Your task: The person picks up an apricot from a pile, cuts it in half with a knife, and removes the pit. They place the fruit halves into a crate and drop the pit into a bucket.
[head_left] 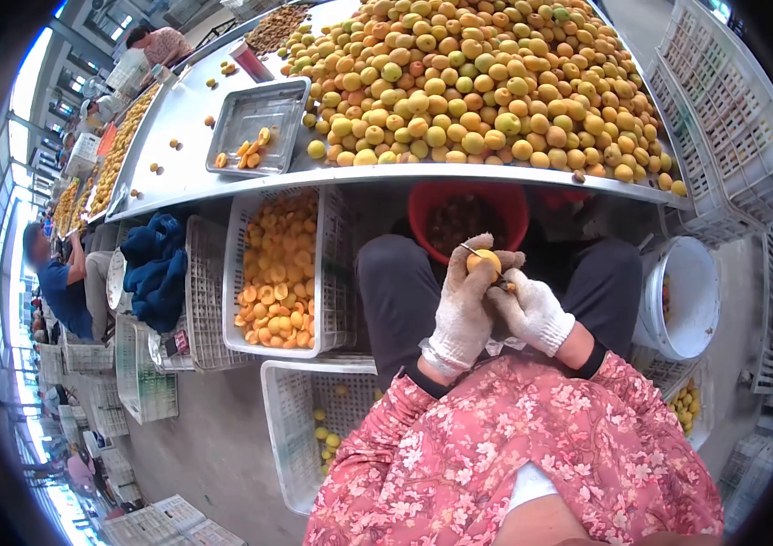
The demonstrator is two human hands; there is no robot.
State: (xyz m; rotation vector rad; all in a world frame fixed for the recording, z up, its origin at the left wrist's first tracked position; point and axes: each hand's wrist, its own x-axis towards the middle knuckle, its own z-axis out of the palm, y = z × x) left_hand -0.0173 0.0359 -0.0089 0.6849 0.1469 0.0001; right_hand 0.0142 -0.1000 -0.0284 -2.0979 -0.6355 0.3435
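My left hand [467, 305], in a whitish knitted glove with stained fingers, is wrapped round a yellow-orange apricot [484, 262]. My right hand [528, 305], gloved too, is closed close beside the fruit. A thin dark tool, seemingly a knife, crosses the apricot; its handle is mostly hidden at my right hand's fingers. Both hands are above my lap, just in front of a red basin [424, 207] with dark brown bits inside. Beyond the basin, a large heap of apricots [459, 91] lies on the metal table [186, 187].
A metal tray [264, 102] with a few apricot pieces is on the table. To the left stand a crate of halved apricots [233, 273] and a lower white crate [282, 428]. A white bucket [696, 300] stands at right. Co-workers sit at far left and upper left.
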